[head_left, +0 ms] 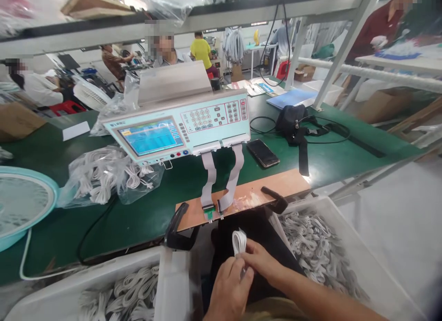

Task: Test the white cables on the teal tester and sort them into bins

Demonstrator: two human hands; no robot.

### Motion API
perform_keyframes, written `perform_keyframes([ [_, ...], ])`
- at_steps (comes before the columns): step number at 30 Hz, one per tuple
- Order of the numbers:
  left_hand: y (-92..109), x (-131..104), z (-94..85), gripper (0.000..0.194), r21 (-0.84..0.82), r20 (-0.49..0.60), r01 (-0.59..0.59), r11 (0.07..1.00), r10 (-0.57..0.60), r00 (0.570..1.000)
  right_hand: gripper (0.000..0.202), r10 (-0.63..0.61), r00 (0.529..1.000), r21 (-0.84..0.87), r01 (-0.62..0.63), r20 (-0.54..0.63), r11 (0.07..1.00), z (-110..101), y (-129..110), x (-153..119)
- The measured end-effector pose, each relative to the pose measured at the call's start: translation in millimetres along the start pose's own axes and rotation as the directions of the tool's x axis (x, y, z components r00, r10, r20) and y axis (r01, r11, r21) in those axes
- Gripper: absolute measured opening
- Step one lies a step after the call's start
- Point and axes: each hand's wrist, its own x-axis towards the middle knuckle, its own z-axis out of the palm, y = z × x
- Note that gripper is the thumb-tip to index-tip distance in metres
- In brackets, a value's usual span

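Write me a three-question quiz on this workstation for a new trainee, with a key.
1. Multiple choice: what do the left hand and right hand hold?
A) a blue folder
B) a coiled white cable
C) a plastic bag

2. True or false: the phone lies on the green tabletop.

3. Count: how many flat ribbon cables run from the instrument down to the wooden board?

Key:
1. B
2. True
3. Two
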Motion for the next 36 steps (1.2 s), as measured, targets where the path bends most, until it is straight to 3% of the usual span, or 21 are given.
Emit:
perform_keyframes([
  [4, 4, 6, 9.2, 0.028, 0.032, 0.024, 0.057, 0.998, -0.058, 0.998, 0.014, 0.011, 1.000, -0.082, -0.010, 0.006, 0.997, -2, 3, 4],
  [7, 2, 18, -2.5, 0.019, -0.204, 0.174, 0.223, 0.953, -0.189, 0.967, 0.016, 0.069, 0.997, -0.160, -0.064, 0.028, 0.985, -9, 7, 7],
  [9, -4, 26, -10.4, 0.013, -0.458, 0.280, 0.443, 0.771, -0.348, 0.895, 0.018, 0.021, 1.000, -0.242, -0.024, -0.016, 0.970, -14, 10, 6],
  [11, -10, 30, -13.2, 0.011, -0.653, 0.405, 0.621, 0.433, -0.494, 0.770, 0.015, -0.207, 0.970, -0.419, 0.136, -0.128, 0.898, -18, 10, 2],
  [13, -15, 29, -10.8, 0.017, -0.731, 0.511, 0.676, 0.096, -0.580, 0.634, 0.018, -0.502, 0.856, -0.616, 0.331, -0.122, 0.715, -21, 7, -4],
  [14, -16, 28, -8.6, 0.020, -0.741, 0.542, 0.671, -0.024, -0.611, 0.577, 0.022, -0.592, 0.805, -0.665, 0.424, -0.034, 0.615, -22, 4, -8],
  [16, -15, 25, -4.6, 0.023, -0.763, 0.549, 0.627, -0.159, -0.672, 0.498, 0.020, -0.637, 0.738, -0.670, 0.590, 0.223, 0.450, -22, -5, -14],
  [18, -12, 24, -2.9, 0.023, -0.804, 0.513, 0.552, -0.221, -0.727, 0.456, 0.016, -0.593, 0.686, -0.642, 0.687, 0.421, 0.340, -20, -14, -17],
  [22, -7, 30, -4.6, 0.025, -0.845, 0.499, 0.409, -0.344, -0.782, 0.373, 0.018, -0.529, 0.640, -0.606, 0.749, 0.557, 0.269, -12, -25, -18],
  [26, -9, 36, -6.1, 0.027, -0.841, 0.512, 0.393, -0.372, -0.783, 0.354, 0.021, -0.467, 0.643, -0.581, 0.760, 0.607, 0.292, -3, -31, -14],
  [28, -13, 37, -8.2, 0.027, -0.836, 0.488, 0.444, -0.321, -0.805, 0.338, 0.020, -0.468, 0.671, -0.576, 0.738, 0.575, 0.351, -2, -35, -10],
  [29, -15, 38, -10.1, 0.026, -0.840, 0.441, 0.488, -0.239, -0.824, 0.356, 0.020, -0.496, 0.702, -0.575, 0.708, 0.511, 0.410, -1, -37, -6],
  [30, -17, 39, -12.5, 0.025, -0.838, 0.371, 0.533, -0.116, -0.838, 0.401, 0.019, -0.532, 0.739, -0.563, 0.667, 0.413, 0.488, 0, -38, -2],
  [32, -22, 41, -17.2, 0.021, -0.796, 0.221, 0.580, 0.174, -0.808, 0.545, 0.020, -0.572, 0.798, -0.494, 0.582, 0.192, 0.646, 2, -41, 8],
  [33, -26, 43, -18.8, 0.019, -0.766, 0.173, 0.578, 0.282, -0.775, 0.608, 0.021, -0.565, 0.817, -0.444, 0.551, 0.114, 0.707, 4, -42, 15],
  [34, -30, 44, -19.3, 0.017, -0.745, 0.155, 0.576, 0.336, -0.754, 0.639, 0.021, -0.548, 0.833, -0.396, 0.527, 0.068, 0.752, 6, -43, 21],
  [35, -34, 44, -18.5, 0.016, -0.744, 0.147, 0.583, 0.327, -0.770, 0.621, 0.022, -0.529, 0.848, -0.357, 0.508, 0.044, 0.784, 9, -43, 27],
  [36, -39, 44, -16.4, 0.016, -0.758, 0.155, 0.591, 0.275, -0.805, 0.573, 0.022, -0.507, 0.861, -0.327, 0.489, 0.033, 0.809, 11, -43, 33],
])
